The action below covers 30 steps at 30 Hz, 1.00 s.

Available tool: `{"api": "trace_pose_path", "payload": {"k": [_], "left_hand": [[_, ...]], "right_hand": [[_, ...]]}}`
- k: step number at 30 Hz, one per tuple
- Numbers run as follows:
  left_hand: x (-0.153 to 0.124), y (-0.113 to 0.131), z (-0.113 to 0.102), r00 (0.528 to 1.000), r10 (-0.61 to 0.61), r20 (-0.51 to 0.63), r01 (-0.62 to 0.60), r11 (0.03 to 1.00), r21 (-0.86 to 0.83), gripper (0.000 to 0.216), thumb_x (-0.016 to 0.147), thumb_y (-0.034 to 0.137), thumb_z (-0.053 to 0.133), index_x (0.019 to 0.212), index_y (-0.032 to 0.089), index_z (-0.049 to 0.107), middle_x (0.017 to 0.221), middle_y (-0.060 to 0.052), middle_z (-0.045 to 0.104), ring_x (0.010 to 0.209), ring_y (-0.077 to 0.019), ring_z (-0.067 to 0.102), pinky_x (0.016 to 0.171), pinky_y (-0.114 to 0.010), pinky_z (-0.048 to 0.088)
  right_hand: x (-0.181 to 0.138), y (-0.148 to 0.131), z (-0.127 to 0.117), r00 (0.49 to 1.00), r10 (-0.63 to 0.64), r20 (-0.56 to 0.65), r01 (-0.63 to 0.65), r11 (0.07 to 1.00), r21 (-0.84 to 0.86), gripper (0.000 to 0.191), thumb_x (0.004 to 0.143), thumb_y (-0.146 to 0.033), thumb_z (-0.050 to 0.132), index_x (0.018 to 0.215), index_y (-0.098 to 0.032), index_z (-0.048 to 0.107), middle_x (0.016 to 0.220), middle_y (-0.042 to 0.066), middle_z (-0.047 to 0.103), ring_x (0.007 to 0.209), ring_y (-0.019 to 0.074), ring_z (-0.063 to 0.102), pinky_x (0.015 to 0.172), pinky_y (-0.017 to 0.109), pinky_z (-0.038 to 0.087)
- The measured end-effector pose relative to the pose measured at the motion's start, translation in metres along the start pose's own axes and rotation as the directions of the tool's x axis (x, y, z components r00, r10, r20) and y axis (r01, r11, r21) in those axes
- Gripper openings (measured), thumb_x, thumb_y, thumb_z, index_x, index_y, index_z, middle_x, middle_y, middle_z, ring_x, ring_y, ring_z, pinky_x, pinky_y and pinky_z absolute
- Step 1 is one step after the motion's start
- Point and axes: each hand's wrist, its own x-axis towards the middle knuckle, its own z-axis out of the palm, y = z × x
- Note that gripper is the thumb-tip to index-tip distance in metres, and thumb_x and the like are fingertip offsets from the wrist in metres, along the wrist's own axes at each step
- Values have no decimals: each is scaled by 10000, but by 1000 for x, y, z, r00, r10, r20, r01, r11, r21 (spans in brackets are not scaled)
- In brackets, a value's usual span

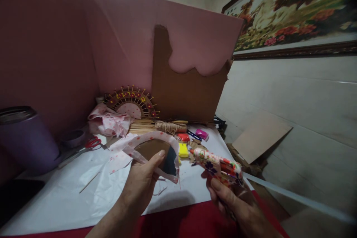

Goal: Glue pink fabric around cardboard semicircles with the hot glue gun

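My left hand [142, 184] is closed on a brown cardboard piece [152, 148] edged with white fabric dotted in pink [164, 137], held just above the white paper. My right hand [234, 200] grips a glue gun wrapped in floral pattern [216, 163], its nozzle pointing left toward the cardboard piece and a short way from it. A white cord [292, 197] trails from the gun to the right.
White paper [69, 193] covers the table, over a red cloth [189, 223]. Red-handled scissors [89, 144], a purple tumbler [25, 137], a decorated half-round fan piece [131, 102], skewers, twine [170, 127], yellow and pink clay blocks [183, 150], dotted fabric [110, 122]. Pink and brown boards stand behind.
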Motion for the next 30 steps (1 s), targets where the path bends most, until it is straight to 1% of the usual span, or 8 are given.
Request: {"api": "trace_pose_path", "payload": {"k": [1,5,9,12,16,20,23,30], "left_hand": [[2,-1,-1,999,3,-35,-3,1000,-4,146,637,84,748,766,114,688,688,-15,701,611,-123,633,548,-198,537],[9,-2,-8,999,-30,-45,29,999,-24,113,681,58,695,784,101,680,714,-40,704,626,-136,638,562,-235,554],[6,1,-10,983,-124,134,127,992,-14,124,693,92,704,816,97,696,758,-73,720,668,-171,659,626,-287,563],[-2,6,-9,903,-262,341,254,965,67,178,760,175,655,895,73,712,820,-149,736,716,-255,684,646,-374,563],[-7,13,-10,794,-324,514,332,940,79,254,825,240,565,918,73,734,864,-181,744,758,-304,697,707,-427,552],[-8,17,-14,814,-313,490,364,931,-9,266,808,231,597,1040,175,714,1088,-138,720,967,-326,667,861,-451,511],[-7,16,-17,826,-327,459,394,917,-54,355,770,241,644,1122,214,679,1267,-104,629,1216,-341,509,987,-447,432],[-1,5,-26,796,-333,505,392,920,-12,334,820,278,579,1100,143,702,1222,-134,651,1262,-337,452,1041,-441,387]], "right_hand": [[4,2,-5,998,-52,-42,50,998,-43,457,748,-572,653,618,-147,551,465,-62,421,391,35,380,383,151,299],[22,9,-16,995,-34,94,38,998,-43,589,834,-617,496,500,-133,512,398,-44,398,345,31,350,358,159,233],[35,17,-14,994,69,90,-91,958,273,467,841,-529,555,569,-153,505,433,-65,414,331,25,291,327,141,261],[40,20,-12,993,50,103,-95,868,487,296,807,-459,640,772,-186,533,519,-74,481,353,31,314,331,131,311],[38,20,-10,985,-29,169,-71,827,557,329,786,-480,661,854,-187,527,547,-59,518,376,36,375,347,126,313],[31,20,-8,983,-90,162,-1,872,489,396,772,-537,650,835,-160,546,528,-38,530,390,44,413,366,136,312],[28,22,-8,977,-138,166,51,894,446,433,755,-562,652,818,-141,573,532,-23,533,411,49,419,380,144,308],[29,25,-10,961,-196,197,104,911,399,412,798,-549,607,786,-139,577,532,-18,524,391,45,379,349,145,277]]}}
